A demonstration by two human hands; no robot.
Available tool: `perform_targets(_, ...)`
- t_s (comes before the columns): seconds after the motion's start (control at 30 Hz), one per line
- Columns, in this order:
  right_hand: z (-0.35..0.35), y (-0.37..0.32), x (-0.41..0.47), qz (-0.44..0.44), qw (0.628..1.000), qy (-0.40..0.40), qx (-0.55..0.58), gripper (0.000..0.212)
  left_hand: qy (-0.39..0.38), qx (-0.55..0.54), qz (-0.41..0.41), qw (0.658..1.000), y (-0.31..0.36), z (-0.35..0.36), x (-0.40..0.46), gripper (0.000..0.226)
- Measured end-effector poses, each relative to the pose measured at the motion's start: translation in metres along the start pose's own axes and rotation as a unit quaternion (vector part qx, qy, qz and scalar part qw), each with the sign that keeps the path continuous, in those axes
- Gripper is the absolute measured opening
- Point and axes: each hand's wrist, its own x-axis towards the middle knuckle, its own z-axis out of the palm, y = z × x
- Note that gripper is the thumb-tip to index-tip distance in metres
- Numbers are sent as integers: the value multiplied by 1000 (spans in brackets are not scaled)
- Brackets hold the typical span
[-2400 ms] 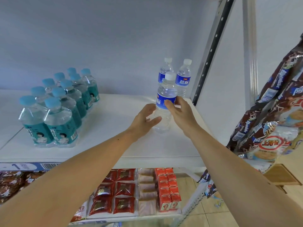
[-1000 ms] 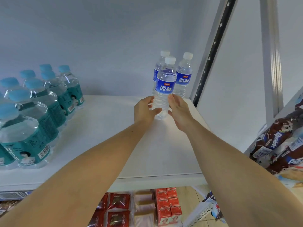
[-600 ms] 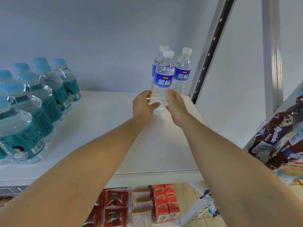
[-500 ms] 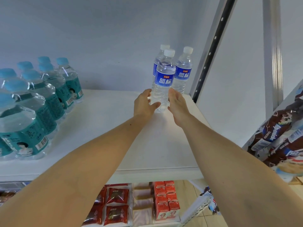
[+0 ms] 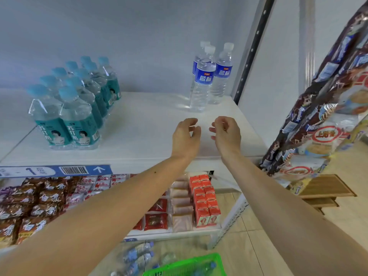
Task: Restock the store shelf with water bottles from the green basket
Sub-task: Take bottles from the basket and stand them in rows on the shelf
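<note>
Basket (image 5: 187, 264) is cut off at the bottom edge, only its green rim and a bit of mesh show. Bottles (image 5: 137, 255) beside it and inside it are blurred; can't count them. Of the three white-cap bottles at the back right of the shelf (image 5: 143, 124), the rear one (image 5: 197, 62) is mostly hidden behind the front bottle (image 5: 203, 78); only its cap and a strip of label show. Third bottle (image 5: 222, 74) stands just right of it, touching or nearly so, can't tell which. All three upright, next to the black upright (image 5: 253, 48).

Left hand (image 5: 185, 136) and right hand (image 5: 225, 132) hover over the shelf, near its front, well short of the bottles. Both hold nothing: fingers loosely curled, thumbs apart from fingers, palms facing each other with a gap between. Can't tell whether either hand touches the shelf surface.

Teal-cap pack (image 5: 75, 100) sits on the shelf's left side, wrapped, well apart from the white-cap trio. Snack packs (image 5: 155, 218) on the lower shelf are partly covered by the left forearm. Snack bags (image 5: 322, 108) hang at right, cut off by the frame.
</note>
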Motion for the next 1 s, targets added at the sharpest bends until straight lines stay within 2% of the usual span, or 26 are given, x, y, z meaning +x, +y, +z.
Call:
perform_targets(0.17,-18,14,-79,-50,996,60,37,17,13,-63,30,997,-7,-13,-72,24)
perform_targets(0.3,-27,54,-136,-93,989,112,2,13,2,-79,46,996,-43,-19,-126,17)
perform_targets(0.43,-34,126,-180,-55,994,89,-37,15,-35,-84,-13,996,-101,-15,-176,14)
perform_targets(0.5,-37,171,-198,-23,995,79,-62,18,-37,-52,-29,998,-137,-9,-198,15)
perform_targets(0.7,-52,318,-238,69,988,-17,-138,19,-77,35,-126,988,-261,27,-257,15)
perform_targets(0.87,-55,450,-267,115,957,-115,-241,22,-106,96,-218,965,-373,68,-297,23)
perform_targets(1.0,-48,553,-284,147,918,-204,-308,29,-137,116,-278,944,-460,97,-330,22)
